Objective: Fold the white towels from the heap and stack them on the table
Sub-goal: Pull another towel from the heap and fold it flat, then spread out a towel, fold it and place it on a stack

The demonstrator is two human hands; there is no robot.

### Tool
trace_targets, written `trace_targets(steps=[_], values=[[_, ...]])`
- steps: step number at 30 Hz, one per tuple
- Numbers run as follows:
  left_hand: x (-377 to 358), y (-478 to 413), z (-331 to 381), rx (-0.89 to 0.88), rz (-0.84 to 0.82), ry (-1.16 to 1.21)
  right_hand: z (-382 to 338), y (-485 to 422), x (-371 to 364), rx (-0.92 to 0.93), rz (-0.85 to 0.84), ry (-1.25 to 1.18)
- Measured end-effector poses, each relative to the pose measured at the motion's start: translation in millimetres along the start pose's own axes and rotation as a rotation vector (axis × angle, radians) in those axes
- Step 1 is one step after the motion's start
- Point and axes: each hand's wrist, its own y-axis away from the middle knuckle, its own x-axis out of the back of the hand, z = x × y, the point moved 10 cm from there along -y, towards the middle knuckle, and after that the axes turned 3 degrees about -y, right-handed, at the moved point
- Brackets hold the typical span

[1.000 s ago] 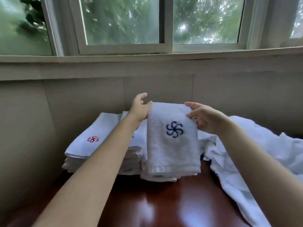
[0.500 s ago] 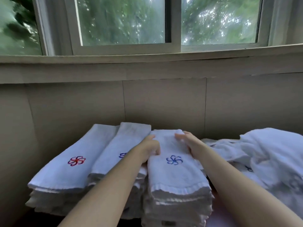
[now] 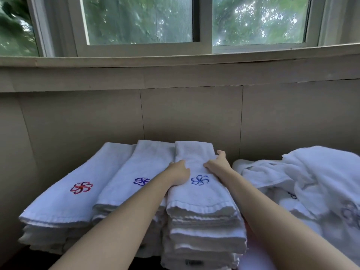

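Nearest me, my 2 bare forearms reach forward over the front edge of the stacks. Under them stands the right-hand stack of folded white terry towels (image 3: 204, 227), its hemmed edges facing me. On top lies the folded white towel with a blue pinwheel emblem (image 3: 196, 193), flat and lined up with the layers below.

My left hand (image 3: 178, 175) rests on that top towel's left edge, just left of the emblem, its fingers curled down onto the cloth; I cannot tell whether they pinch the edge. My right hand (image 3: 217, 163) lies on the towel's right side, fingers laid flat across the cloth and thumb raised at the far edge.

Touching this stack on its left is a middle stack topped by a white towel with a blue-purple pinwheel (image 3: 140, 172), and beside that a left stack topped by a white towel with a red pinwheel (image 3: 78, 184).

To my right lies the loose heap of crumpled white towels (image 3: 303, 184), near the right-hand stack.

Behind everything rises a beige panelled wall (image 3: 191, 114), and above it a white-framed sliding window (image 3: 144, 26) with green leaves outside.
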Motion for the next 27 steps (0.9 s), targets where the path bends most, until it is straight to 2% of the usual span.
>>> trace_targets(steps=[4,6,7,9,11,12,15,17,23,27], values=[[-2,23,4,0.031,-0.006,-0.079,0,20,2,-0.024,0.005,0.078],[0,33,10,0.023,-0.001,-0.170,-8,29,6,0.017,0.037,0.338],[1,35,13,0.019,0.005,-0.197,-19,29,8,0.091,0.080,0.511],[-5,34,18,0.022,-0.042,-0.209,-63,29,-7,0.394,0.125,0.696],[-17,35,23,0.005,-0.098,-0.260,-96,24,-39,0.661,0.014,0.784],[-22,37,24,-0.007,-0.104,-0.294,-97,15,-55,0.687,-0.078,0.829],[-29,39,17,-0.049,-0.007,-0.325,-46,-25,-87,0.435,-0.315,1.034],[-27,40,8,-0.037,0.033,-0.314,-21,-40,-93,0.350,-0.355,1.143],[-18,56,17,-0.049,0.072,-0.415,-19,-19,-79,0.215,-0.404,0.946],[-17,90,36,-0.144,0.096,-0.541,-21,44,-63,0.264,-0.461,0.843]])
